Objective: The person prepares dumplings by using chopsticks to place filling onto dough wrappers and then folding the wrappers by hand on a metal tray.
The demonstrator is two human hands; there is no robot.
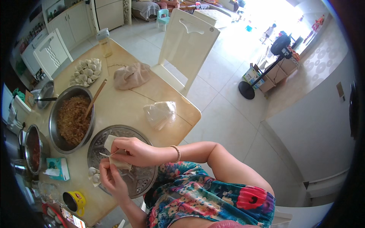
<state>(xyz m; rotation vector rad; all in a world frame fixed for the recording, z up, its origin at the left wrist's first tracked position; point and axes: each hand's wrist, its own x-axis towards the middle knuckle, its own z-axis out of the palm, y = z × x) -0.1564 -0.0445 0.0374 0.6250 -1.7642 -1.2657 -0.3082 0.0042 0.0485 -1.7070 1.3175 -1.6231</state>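
Note:
My left hand (114,178) and my right hand (134,151) meet over a round patterned metal tray (142,186). Between their fingertips they pinch a pale dough wrapper (121,164), partly covered by the fingers. Another flat pale piece of dough (109,143) shows just beyond my right hand; whether that hand touches it cannot be told. A few folded dumplings (94,177) lie at the tray's left edge. Left of the tray's far side stands a large metal bowl of minced filling (73,119), with a wooden utensil (96,98) leaning in it.
Folded dumplings (85,72) fill a plate at the far side, near a crumpled cloth (131,76) and a lidded bottle (105,44). A plastic-wrapped pale stack (161,114) lies right. A second bowl (35,149), a tissue pack (58,168), a yellow mug (74,201) and a phone (72,218) sit left.

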